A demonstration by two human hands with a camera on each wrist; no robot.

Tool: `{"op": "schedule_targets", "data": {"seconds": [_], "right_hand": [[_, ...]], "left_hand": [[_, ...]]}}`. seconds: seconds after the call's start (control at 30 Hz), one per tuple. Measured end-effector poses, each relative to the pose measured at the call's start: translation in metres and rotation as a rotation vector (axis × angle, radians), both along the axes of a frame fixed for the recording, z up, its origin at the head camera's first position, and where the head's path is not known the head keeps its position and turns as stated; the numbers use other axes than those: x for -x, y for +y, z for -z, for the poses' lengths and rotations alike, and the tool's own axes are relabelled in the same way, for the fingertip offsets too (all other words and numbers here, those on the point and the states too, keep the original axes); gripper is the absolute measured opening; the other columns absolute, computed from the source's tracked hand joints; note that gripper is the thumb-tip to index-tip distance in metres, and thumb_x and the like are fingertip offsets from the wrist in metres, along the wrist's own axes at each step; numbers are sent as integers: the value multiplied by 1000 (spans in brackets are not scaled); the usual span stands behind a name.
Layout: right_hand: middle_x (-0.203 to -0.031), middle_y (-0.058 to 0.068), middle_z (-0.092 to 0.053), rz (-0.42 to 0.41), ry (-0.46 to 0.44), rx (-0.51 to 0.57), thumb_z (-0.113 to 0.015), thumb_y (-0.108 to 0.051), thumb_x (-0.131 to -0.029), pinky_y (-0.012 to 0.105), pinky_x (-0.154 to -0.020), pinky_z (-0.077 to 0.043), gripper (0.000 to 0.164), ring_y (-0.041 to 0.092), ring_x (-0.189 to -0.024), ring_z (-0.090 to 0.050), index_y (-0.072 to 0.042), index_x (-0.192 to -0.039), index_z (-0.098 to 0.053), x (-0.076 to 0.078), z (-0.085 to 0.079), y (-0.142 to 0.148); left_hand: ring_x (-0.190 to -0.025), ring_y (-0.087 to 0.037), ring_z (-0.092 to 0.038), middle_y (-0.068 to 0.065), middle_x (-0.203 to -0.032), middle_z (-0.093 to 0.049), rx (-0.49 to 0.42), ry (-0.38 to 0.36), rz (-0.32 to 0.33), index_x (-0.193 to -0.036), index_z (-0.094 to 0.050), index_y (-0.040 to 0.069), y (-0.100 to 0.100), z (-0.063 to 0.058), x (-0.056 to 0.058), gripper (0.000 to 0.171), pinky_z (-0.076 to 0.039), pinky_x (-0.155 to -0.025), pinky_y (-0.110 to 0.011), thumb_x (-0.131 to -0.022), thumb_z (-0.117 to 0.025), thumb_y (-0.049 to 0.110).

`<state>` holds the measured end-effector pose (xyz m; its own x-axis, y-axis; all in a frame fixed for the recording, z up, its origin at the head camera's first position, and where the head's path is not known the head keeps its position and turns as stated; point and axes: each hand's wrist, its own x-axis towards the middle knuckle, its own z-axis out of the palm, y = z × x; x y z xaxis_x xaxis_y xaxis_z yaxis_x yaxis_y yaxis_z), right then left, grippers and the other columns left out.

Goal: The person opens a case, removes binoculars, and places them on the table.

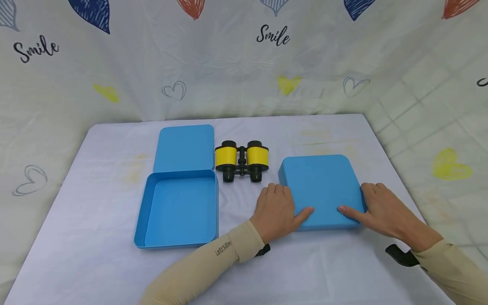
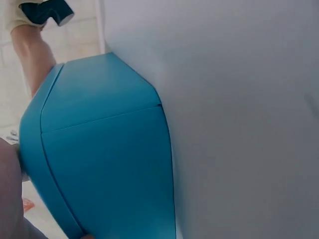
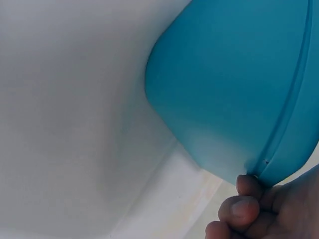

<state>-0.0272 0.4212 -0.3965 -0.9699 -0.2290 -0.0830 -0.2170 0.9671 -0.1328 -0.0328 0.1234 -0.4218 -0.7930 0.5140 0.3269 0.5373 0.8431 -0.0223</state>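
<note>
Firstly, across full width behind: printed cloth [image 1: 228,59] with hearts and "Smile". At left on white-covered table [image 1: 91,241]: open blue box [image 1: 177,207], with flat blue lid [image 1: 184,148] directly behind, contact between edges impossible to confirm. Partly masking the open blue box's near right corner: lettered left sleeve [image 1: 202,267]. Just right of the flat blue lid: yellow-and-black binoculars [image 1: 242,159], beyond the left sleeve. Next, left hand [image 1: 277,212], clamped on left side of closed blue box [image 1: 324,186], fingers together, thumb over top. Closed blue box right of centre, flat on table, lid seam along sides. At far right, right hand [image 1: 386,212], clamped on opposite side, thumb on top near front corner, fingers bent at seam.
</note>
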Motion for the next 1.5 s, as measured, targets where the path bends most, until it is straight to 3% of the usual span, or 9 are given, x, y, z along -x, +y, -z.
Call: {"op": "schedule_targets", "data": {"seconds": [0.13,0.27,0.5,0.67,0.8,0.9,1.07,1.27,1.5], "right_hand": [[-83,11,-58,-26,-9,-4,-73,-59,-89,36,-68,-41,68,23,-76,-53,5,-104,-56,3,-2,2],[-78,3,-52,-49,-35,17,-70,-52,-94,29,-65,-36,52,16,-71,-47,-3,-96,-55,7,-4,7],[-85,6,-59,22,-79,113,-61,-47,-102,27,-63,-38,46,14,-72,-49,-2,-102,-55,17,-9,15],[-82,5,-53,50,-26,203,-63,-40,-102,25,-61,-36,41,10,-69,-45,0,-105,-56,25,-9,16],[-86,6,-55,81,-90,267,-64,-42,-102,23,-62,-38,43,7,-71,-47,-1,-109,-54,30,-10,12],[-95,9,-59,117,-148,285,-64,-45,-101,23,-66,-41,47,11,-79,-51,-1,-114,-52,34,-12,11],[-106,13,-61,194,-232,322,-61,-50,-101,22,-69,-45,54,16,-90,-55,0,-121,-52,38,-16,11],[-107,12,-59,234,-304,423,-60,-51,-102,24,-70,-52,59,8,-86,-56,1,-127,-49,42,-15,14],[-102,9,-58,250,-366,481,-61,-48,-102,27,-72,-55,55,7,-82,-58,1,-123,-48,41,-16,15]], "left_hand": [[-67,-14,-49,1,-69,-57,16,-49,35,-79,-60,15,-6,-5,4,65,-39,-57,-24,-98,-43,75],[-69,-14,-53,1,-72,-59,27,-14,66,-82,-62,14,-14,-11,9,64,-43,-58,-23,-98,-46,74],[-74,-15,-57,0,-82,-64,64,12,103,-98,-66,10,-27,-24,24,59,-52,-67,-26,-98,-53,67],[-77,-14,-62,-1,-86,-67,8,15,135,-109,-66,6,-34,-28,41,52,-55,-76,-25,-99,-59,56],[-73,-14,-60,-1,-85,-66,-46,-31,138,-111,-66,5,-36,-25,50,49,-53,-70,-23,-100,-60,52],[-70,-13,-58,-2,-84,-65,-128,-172,146,-113,-65,4,-36,-25,55,48,-52,-64,-21,-101,-61,49],[-69,-10,-60,-4,-93,-69,-299,-525,105,-120,-62,5,-34,-24,63,45,-49,-58,-16,-102,-62,46],[-78,-11,-65,-5,-111,-71,-522,-904,10,-130,-55,9,-32,-25,67,45,-53,-67,-20,-100,-66,40],[-82,-13,-65,-6,-110,-68,-695,-1108,-62,-132,-50,8,-28,-26,65,44,-52,-73,-23,-98,-70,27]]}}
